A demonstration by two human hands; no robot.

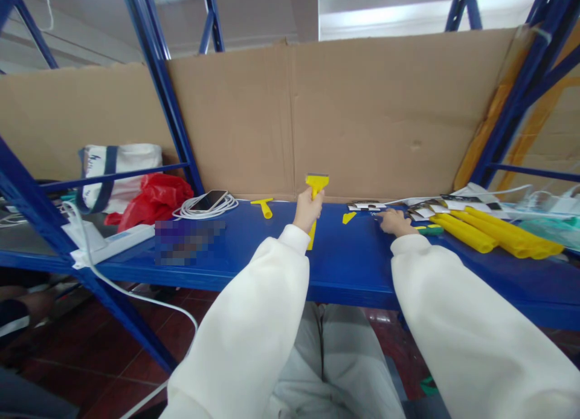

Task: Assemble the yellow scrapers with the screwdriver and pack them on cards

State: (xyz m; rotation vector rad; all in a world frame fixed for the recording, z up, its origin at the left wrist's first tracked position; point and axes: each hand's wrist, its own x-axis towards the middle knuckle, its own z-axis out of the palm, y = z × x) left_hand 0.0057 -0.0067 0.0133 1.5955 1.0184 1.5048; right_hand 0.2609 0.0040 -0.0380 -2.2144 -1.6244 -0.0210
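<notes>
In my left hand (309,207) is a yellow scraper (317,180), held upright with its wide head and dark blade edge at the top. Its handle shows below my closed fingers. My right hand (396,222) reaches down to the blue tabletop (348,262), fingers drawn together beside a few tiny shiny pieces (375,213); whether it grips one is too small to see. Between my hands lies a small flat yellow piece (348,217). Left of my left hand rests another yellow scraper head (263,207) with a short stem.
Several yellow tubes (466,233) and small black-and-white packets (423,208) lie at right. At left are a phone (209,200) on a coiled white cable (185,212), a red bag (156,198) and a power strip (118,242). A cardboard wall (362,116) stands behind.
</notes>
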